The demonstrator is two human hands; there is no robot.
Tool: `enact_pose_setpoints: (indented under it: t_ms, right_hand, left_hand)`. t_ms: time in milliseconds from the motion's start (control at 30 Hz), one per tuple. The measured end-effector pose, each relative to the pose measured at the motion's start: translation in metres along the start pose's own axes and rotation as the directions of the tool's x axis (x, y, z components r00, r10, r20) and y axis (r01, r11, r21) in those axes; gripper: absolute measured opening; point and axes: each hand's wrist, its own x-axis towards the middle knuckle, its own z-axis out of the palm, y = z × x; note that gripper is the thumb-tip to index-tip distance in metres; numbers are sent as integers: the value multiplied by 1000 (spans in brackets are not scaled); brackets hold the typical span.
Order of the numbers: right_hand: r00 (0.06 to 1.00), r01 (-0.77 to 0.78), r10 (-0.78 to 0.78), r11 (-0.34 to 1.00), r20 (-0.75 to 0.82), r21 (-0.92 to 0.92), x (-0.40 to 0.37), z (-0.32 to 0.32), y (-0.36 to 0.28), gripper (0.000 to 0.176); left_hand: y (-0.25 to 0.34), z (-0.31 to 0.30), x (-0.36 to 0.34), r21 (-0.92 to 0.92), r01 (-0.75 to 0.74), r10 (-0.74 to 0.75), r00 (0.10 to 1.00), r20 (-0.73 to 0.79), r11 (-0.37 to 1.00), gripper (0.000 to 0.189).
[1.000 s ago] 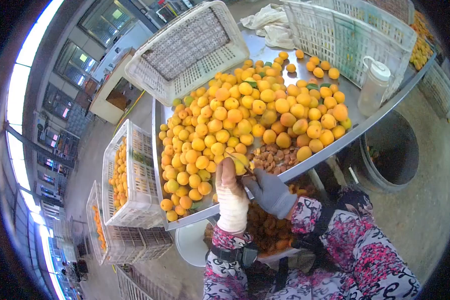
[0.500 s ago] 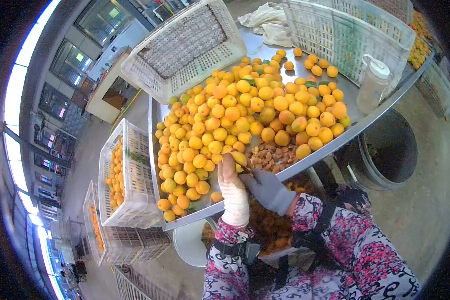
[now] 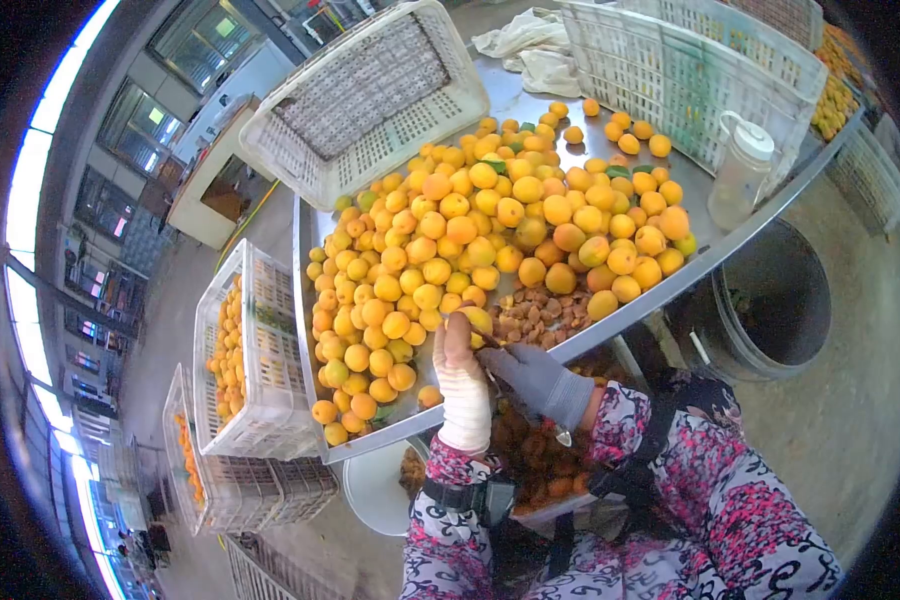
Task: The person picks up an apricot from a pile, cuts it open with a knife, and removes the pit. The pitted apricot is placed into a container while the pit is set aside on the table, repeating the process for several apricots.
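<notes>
My left hand (image 3: 460, 375), with white wrapping round its palm and wrist, is closed on a yellow-orange apricot (image 3: 477, 320) at the front edge of the metal table (image 3: 610, 333). Touching or very near that fruit is my right hand (image 3: 538, 382), in a grey glove with its fingers closed. A small pointed metal tip (image 3: 564, 437) shows below the glove; the rest of that tool is hidden. Behind both hands lies a large heap of apricots (image 3: 435, 215). A pile of brown pits (image 3: 542, 316) sits just beyond my right hand.
White crates stand on the table's back left (image 3: 370, 95) and back right (image 3: 670, 80). A lidded plastic bottle (image 3: 741, 170) is at the right edge. Filled crates (image 3: 255, 350) stand left, a white bucket (image 3: 375, 490) below, a grey bin (image 3: 780, 300) at right.
My right hand has turned slightly, and the metal tip now shows below it. My left hand keeps the apricot at nearly the same place. The whole view has shifted a little.
</notes>
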Motion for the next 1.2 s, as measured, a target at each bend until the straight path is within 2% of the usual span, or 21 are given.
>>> enact_pose_setpoints:
  t_ms: [67, 133, 167, 233, 300, 333, 400, 533, 567, 600, 633, 700, 733, 800, 867, 933, 1033, 1100, 1133, 1167, 1200]
  right_hand:
    - [999, 45, -45, 997, -5, -61, 2, -3, 4, 52]
    - [995, 95, -96, 987, -2, -129, 2, -6, 4, 52]
    - [990, 121, -130, 981, -48, -149, 1, -5, 5, 51]
    - [982, 149, -167, 973, -92, -179, -1, -8, 2, 51]
    - [984, 133, -165, 933, -67, -334, -1, -12, -2, 49]
    - [984, 136, -166, 932, -64, -336, 1, -10, 0, 49]
    - [958, 169, -260, 854, -122, -492, 3, -6, 6, 47]
    - [963, 155, -247, 837, -110, -525, -3, -5, -3, 44]
    - [950, 180, -292, 801, -110, -570, -4, -6, -4, 45]
    - [936, 202, -335, 763, -108, -614, -6, -6, -4, 45]
    - [938, 202, -333, 756, -100, -623, -7, -4, -4, 45]
    - [945, 246, -298, 919, -135, -308, -9, 2, -3, 34]
    - [946, 242, -294, 920, -134, -310, -8, 2, -2, 34]
    - [985, 156, -164, 980, -61, -125, -5, 1, -1, 35]
    - [987, 140, -150, 979, -60, -148, 2, 0, 10, 35]
    - [989, 120, -132, 977, -61, -179, 4, -3, 15, 35]
    - [994, 105, -108, 986, -17, -129, 3, -9, 14, 35]
    - [981, 194, -185, 928, 59, -319, -4, -21, 6, 46]
    - [981, 195, -185, 926, 62, -324, -5, -25, 7, 46]
    - [952, 303, -291, 876, 89, -375, -7, -30, 7, 46]
    - [912, 405, -391, 811, 125, -423, -8, -34, 6, 45]
  left_hand:
    - [-2, -2, -1, -18, 28, -27, 999, 43, 999, 43]
    - [-6, -3, -2, 97, -115, 106, 990, 92, 989, 46]
    - [-7, -4, -1, 94, -121, 113, 990, 90, 988, 46]
    - [-11, -6, 1, 106, -126, 117, 990, 84, 986, 46]
    - [-16, -7, 3, 118, -127, 119, 990, 76, 985, 47]
    - [-18, -10, 4, 129, -127, 118, 990, 72, 983, 47]
    - [-20, -14, 5, 153, -127, 118, 991, 61, 980, 47]
    - [-18, -15, 9, 173, -138, 135, 990, 28, 975, 48]
    - [-16, -15, 9, 164, -143, 142, 990, 17, 976, 48]
    - [-13, -13, 8, 154, -89, 86, 996, 28, 984, 43]
    - [-10, -11, 6, 145, -33, 27, 999, 40, 989, 38]
    - [-3, -3, 3, 110, -66, 62, 997, 35, 992, 35]
    - [-2, -1, 1, 87, -98, 95, 995, 34, 991, 32]
    - [-4, -1, 1, 49, -103, 101, 995, 25, 994, 31]
    - [-2, 0, -1, 15, -106, 105, 994, 18, 994, 30]
    - [4, 4, -5, -15, -40, 40, 999, -9, 999, 30]
    - [6, 6, -8, -17, -47, 47, 999, 9, 999, 30]
    - [2, 5, -11, -69, -55, 56, 998, 23, 996, 30]
    - [5, 7, -12, -119, -62, 67, 997, 40, 991, 30]
    - [9, 8, -13, -125, -66, 71, 997, 37, 990, 30]
    - [16, 9, -15, -41, -30, 31, 999, 20, 999, 32]
